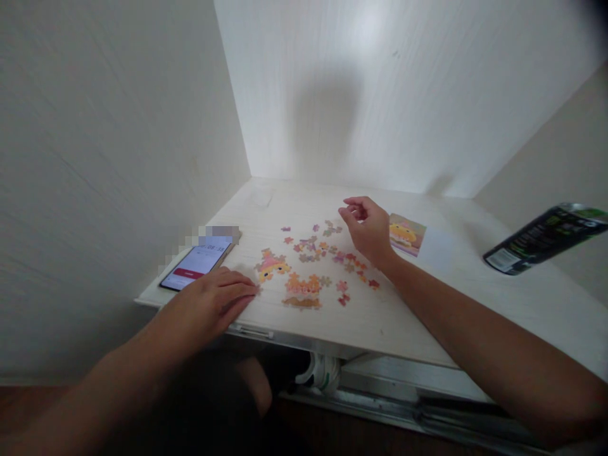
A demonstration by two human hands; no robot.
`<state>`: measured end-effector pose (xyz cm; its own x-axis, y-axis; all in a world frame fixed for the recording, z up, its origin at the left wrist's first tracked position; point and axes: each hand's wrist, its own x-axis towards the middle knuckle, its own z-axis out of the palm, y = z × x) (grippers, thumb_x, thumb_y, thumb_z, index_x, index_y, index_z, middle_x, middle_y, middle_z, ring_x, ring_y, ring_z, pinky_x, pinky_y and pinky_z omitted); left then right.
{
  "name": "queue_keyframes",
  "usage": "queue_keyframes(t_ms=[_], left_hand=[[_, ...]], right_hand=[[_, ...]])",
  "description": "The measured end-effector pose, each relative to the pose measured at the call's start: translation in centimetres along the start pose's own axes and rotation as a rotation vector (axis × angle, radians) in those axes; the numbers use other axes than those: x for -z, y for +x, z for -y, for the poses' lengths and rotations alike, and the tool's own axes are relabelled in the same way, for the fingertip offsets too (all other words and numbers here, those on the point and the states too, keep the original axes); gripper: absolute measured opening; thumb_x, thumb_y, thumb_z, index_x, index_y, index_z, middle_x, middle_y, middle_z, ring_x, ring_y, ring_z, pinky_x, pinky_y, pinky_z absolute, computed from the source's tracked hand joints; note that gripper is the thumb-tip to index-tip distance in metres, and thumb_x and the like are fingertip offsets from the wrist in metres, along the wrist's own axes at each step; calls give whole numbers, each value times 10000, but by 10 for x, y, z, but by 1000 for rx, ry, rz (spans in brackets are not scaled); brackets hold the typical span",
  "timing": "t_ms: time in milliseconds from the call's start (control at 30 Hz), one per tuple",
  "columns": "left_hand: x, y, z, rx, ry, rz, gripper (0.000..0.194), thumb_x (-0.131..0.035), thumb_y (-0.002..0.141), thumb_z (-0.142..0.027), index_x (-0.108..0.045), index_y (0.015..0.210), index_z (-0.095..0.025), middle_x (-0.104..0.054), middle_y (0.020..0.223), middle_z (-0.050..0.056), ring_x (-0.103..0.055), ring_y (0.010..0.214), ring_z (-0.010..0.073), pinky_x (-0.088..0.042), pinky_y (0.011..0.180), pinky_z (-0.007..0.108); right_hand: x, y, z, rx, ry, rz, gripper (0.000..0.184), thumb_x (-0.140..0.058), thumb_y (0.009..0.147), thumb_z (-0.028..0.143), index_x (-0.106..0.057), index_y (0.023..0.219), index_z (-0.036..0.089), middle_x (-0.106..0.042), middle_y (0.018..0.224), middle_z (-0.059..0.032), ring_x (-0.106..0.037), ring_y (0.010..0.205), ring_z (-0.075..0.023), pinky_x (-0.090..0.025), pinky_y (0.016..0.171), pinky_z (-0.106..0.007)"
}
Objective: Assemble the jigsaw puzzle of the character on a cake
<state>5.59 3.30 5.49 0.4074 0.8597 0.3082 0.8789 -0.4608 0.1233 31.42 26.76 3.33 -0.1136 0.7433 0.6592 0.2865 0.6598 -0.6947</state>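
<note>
My left hand rests low at the table's front edge, its fingers drawn together. Their tips meet just left of a joined section of jigsaw puzzle with a pink top and yellow face; whether they hold a piece is hidden. Below and right of that lies a second joined section, orange, pink and brown. My right hand is raised over the right side of the loose puzzle pieces. Its fingers are curled, with thumb and forefinger apart and nothing visible between them.
A small picture card lies right of my right hand, beside a pale sheet. At the left edge lies a phone with its screen lit. A dark can stands at the right. White panels enclose the table.
</note>
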Motion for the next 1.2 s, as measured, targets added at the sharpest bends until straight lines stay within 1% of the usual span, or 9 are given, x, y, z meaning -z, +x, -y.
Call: queue_keyframes(t_ms=[200, 500, 700, 767, 833, 900, 967, 1100, 1200], left_hand=[[-1, -5, -7, 27, 8, -65, 293, -474, 1006, -303, -732, 1022, -164, -692, 1094, 79, -656, 1000, 212, -575, 867, 356], [-3, -18, -23, 31, 42, -120, 278, -512, 1000, -272, -624, 1236, -177, -619, 1262, 108, -595, 1142, 263, -514, 982, 486], [2, -20, -53, -215, -42, -139, 202, -535, 928, -105, -609, 1103, -175, -670, 1067, 83, -625, 938, 199, -530, 823, 353], [-5, -25, -66, -296, -125, -45, 213, -492, 917, -99, -615, 1073, -176, -681, 1008, 72, -628, 882, 191, -523, 797, 340], [-17, -30, -74, -277, -216, 142, 245, -435, 925, -121, -637, 1052, -176, -679, 946, 73, -633, 845, 194, -518, 763, 334], [-31, -35, -77, -155, -288, 442, 265, -412, 943, -166, -669, 1003, -188, -667, 907, 69, -637, 824, 192, -515, 733, 314], [-47, -40, -73, 21, -334, 713, 230, -493, 938, -263, -687, 1050, -208, -669, 1061, 68, -640, 983, 217, -518, 874, 327], [-75, -50, -59, 438, -402, 833, 687, -569, 893, -556, -481, 1443, -155, -470, 1473, 132, -442, 1361, 285, -327, 1166, 396], [-96, -53, -59, 535, -461, 955, 776, -564, 856, -666, -484, 1453, -176, -525, 1432, 104, -509, 1312, 273, -400, 1108, 349]], right_hand=[[3, 5, -5, 24, -56, 21, 236, -638, 818, 293, -677, 1016, 170, -688, 834, -29, -595, 677, -141, -505, 680, -306], [14, 18, -23, 138, -187, 178, 240, -608, 833, 253, -678, 1047, 172, -713, 881, -41, -600, 680, -144, -507, 704, -312], [31, 35, -38, 230, -301, 213, 216, -652, 833, 212, -686, 1036, 146, -695, 887, -49, -560, 681, -144, -468, 748, -311], [33, 38, -41, 229, -339, 194, 212, -675, 829, 210, -690, 1028, 139, -687, 893, -49, -556, 696, -148, -448, 770, -310], [34, 40, -43, 218, -376, 189, 201, -683, 835, 222, -694, 1020, 142, -681, 901, -51, -564, 741, -161, -430, 799, -311], [32, 40, -45, 199, -411, 204, 180, -679, 847, 238, -701, 1005, 155, -676, 908, -55, -573, 795, -179, -416, 824, -315], [30, 39, -47, 184, -432, 224, 157, -666, 860, 253, -705, 987, 169, -673, 911, -58, -577, 827, -191, -410, 830, -316], [28, 39, -49, 171, -440, 215, 144, -650, 865, 268, -706, 957, 173, -660, 881, -64, -574, 827, -203, -412, 811, -318], [27, 37, -50, 146, -437, 199, 163, -643, 862, 295, -711, 939, 168, -648, 837, -62, -565, 788, -203, -415, 787, -319]])
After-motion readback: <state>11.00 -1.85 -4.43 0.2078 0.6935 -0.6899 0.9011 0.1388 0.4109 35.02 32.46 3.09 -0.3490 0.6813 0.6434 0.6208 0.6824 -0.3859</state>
